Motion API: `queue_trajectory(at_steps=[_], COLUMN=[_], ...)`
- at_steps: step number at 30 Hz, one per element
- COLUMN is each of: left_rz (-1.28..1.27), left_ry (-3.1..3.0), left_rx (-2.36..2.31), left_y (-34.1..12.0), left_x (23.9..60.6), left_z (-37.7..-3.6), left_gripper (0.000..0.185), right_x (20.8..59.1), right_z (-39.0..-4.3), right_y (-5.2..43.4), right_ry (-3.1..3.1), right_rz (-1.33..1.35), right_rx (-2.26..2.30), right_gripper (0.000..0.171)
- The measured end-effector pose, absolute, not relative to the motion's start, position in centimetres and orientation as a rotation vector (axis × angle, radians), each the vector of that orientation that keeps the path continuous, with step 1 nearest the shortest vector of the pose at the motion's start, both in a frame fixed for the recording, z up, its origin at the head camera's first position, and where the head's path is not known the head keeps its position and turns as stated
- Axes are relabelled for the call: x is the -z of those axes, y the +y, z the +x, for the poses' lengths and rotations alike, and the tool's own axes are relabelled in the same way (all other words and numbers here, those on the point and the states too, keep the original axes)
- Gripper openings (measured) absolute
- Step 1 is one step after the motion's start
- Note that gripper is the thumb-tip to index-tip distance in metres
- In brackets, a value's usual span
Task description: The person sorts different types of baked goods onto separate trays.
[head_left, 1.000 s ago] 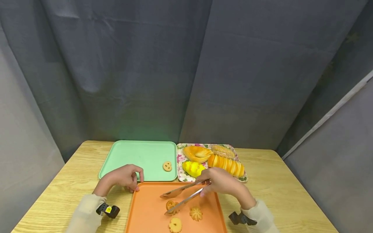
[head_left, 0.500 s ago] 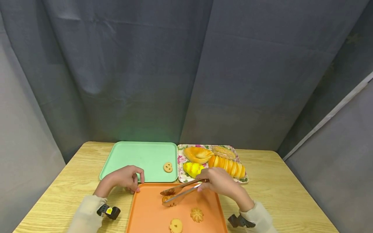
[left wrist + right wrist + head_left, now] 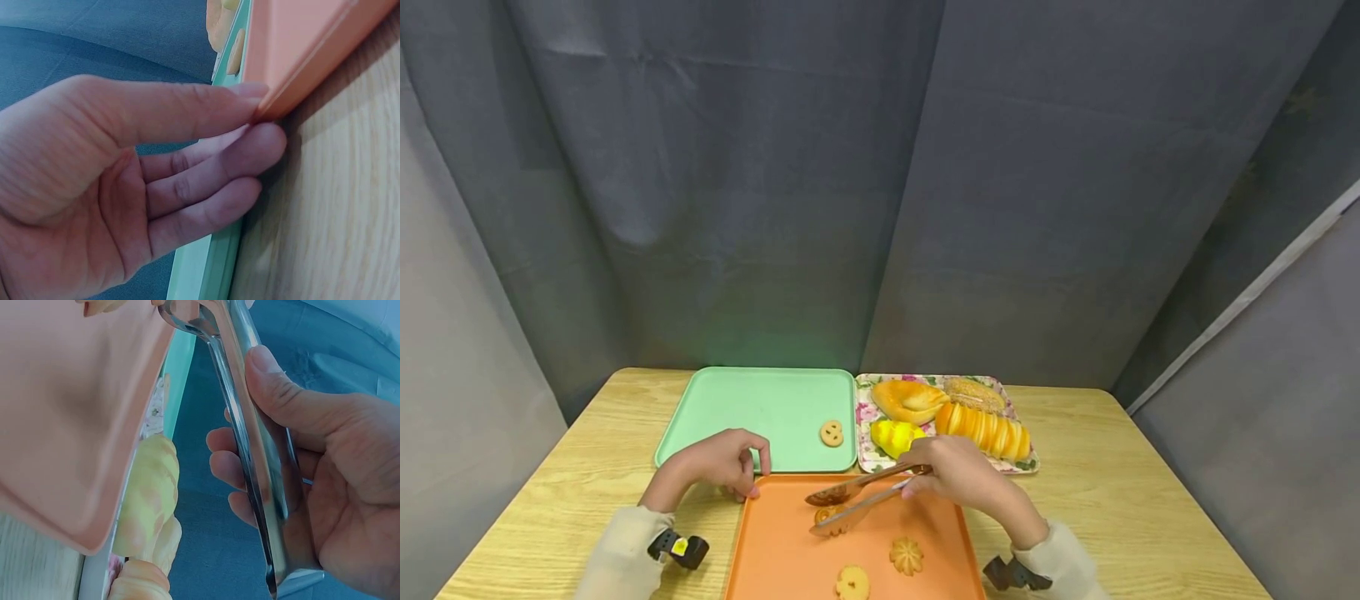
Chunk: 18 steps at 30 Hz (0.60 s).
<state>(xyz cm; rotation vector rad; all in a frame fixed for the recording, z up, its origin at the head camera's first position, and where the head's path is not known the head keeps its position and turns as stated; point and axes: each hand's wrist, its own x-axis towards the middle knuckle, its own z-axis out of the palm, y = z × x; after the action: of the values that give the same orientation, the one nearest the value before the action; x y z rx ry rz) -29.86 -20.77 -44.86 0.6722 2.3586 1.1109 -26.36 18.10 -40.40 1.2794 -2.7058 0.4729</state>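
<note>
left hand: left hand (image 3: 722, 462) with thumb and a fingertip pinching the near-left corner of the orange rectangular tray (image 3: 797, 567); other fingers bent below.
right hand: right hand (image 3: 955, 477) gripping the long silver metal tongs (image 3: 867, 503) between thumb and fingers.
tongs: reaching leftward from the right hand, over the orange tray; tips apart.
brown twisted cookie: brown twisted cookie (image 3: 826, 516), left of the right hand, between the tong tips, partly hidden; contact cannot be told.
flower-shaped tan cookie: flower-shaped tan cookie (image 3: 907, 556), on the orange tray, nearer the person than the right hand.
pale round cookie: pale round cookie (image 3: 853, 582), same tray, farther left of the right hand.
green tray: mint-green rectangular tray (image 3: 752, 417), just beyond the left hand.
pretzel-shaped cookie: small pretzel-shaped cookie (image 3: 831, 433), on the green tray, right of the left hand.
floral tray: pink-flowered white tray (image 3: 867, 410), just beyond the right hand, bearing four bread pieces.
support: pale wood-grain table (image 3: 1112, 500), under both hands' work.
</note>
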Motion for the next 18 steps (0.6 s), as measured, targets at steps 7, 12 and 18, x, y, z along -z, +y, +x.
queue_trajectory(at_steps=[7,12,18], left_rz=[0.672,0.678,0.681], left_ry=[2.344,2.338,2.343], left_rx=[-1.125,-1.144,-1.131], left_y=[-20.85,-20.86,-20.85], left_x=[44.63,44.55,44.65], left_z=[-29.84,-29.77,-29.73], left_gripper=[0.02,0.02,0.02], right_x=[40.46,40.31,40.1], right_z=[-26.41,-26.32,-26.23], right_y=[17.71,17.75,17.98], right_ry=[-2.728,-2.706,-2.636], right_rz=[1.241,1.252,1.243], right_rx=[-0.489,-0.493,-0.508], right_gripper=[0.03,0.031,0.028])
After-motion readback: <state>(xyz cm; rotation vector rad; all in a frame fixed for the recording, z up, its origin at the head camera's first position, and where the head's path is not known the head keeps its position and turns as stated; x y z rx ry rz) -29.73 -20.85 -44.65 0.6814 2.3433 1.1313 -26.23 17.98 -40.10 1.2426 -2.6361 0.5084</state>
